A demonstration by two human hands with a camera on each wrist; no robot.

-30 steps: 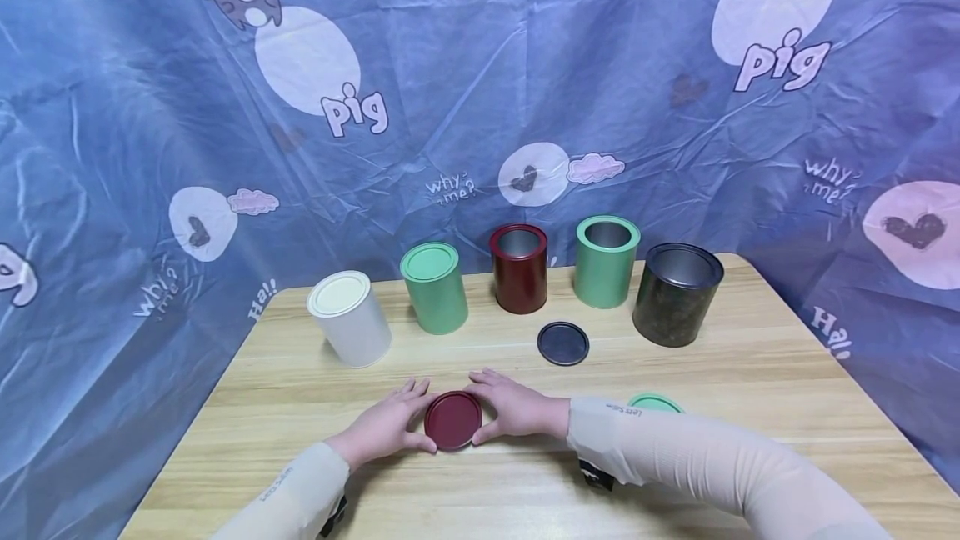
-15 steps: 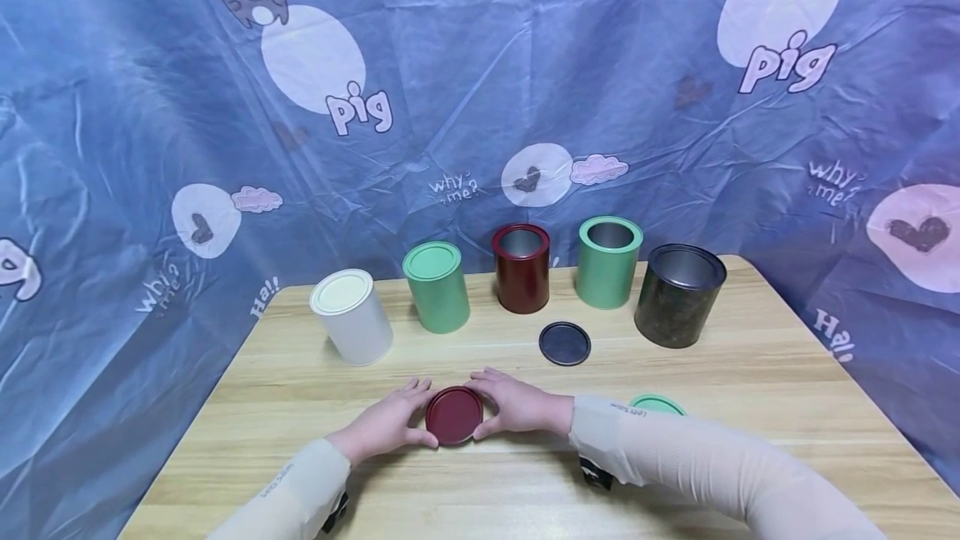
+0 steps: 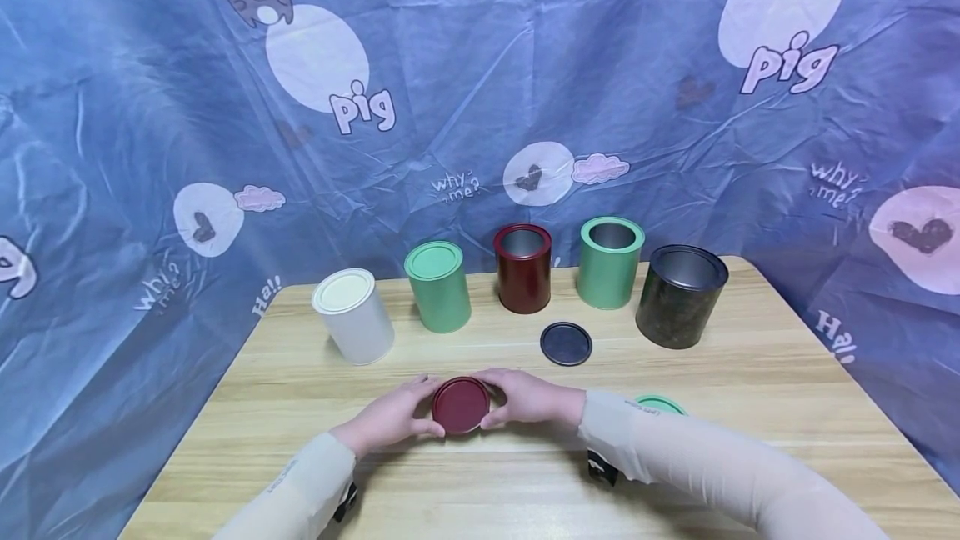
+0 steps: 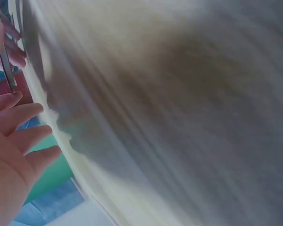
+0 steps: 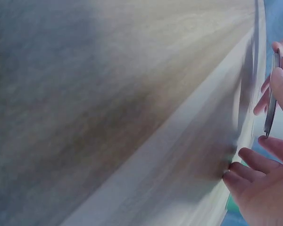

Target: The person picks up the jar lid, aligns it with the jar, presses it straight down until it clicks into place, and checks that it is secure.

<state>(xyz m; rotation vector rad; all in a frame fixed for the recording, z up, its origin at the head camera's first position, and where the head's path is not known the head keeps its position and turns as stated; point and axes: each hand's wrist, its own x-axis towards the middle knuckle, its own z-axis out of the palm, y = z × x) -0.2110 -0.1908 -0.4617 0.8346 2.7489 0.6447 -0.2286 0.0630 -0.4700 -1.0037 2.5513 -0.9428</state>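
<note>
Both hands pinch a round dark red can lid (image 3: 461,405) by its rim, fingers on the far side and thumbs on the near side. The left hand (image 3: 393,417) has its left edge, the right hand (image 3: 531,398) its right edge. Seen edge-on in the left wrist view, the thin lid (image 4: 8,68) is off the table between the fingertips. In the right wrist view the lid (image 5: 272,103) is likewise raised, with the right hand's other fingers spread below. Farther back stands an uncovered dark red can (image 3: 523,273).
Along the back stand a lidded white can (image 3: 358,323), a lidded green can (image 3: 441,298), an uncovered green can (image 3: 607,273) and an uncovered black can (image 3: 677,307). A black lid (image 3: 566,344) lies before them. The right sleeve partly hides a green lid (image 3: 662,403).
Both hands have moved slightly forward and right with the dark red lid between them. The cans and the other lids stay where they were; the head view has shifted a little.
</note>
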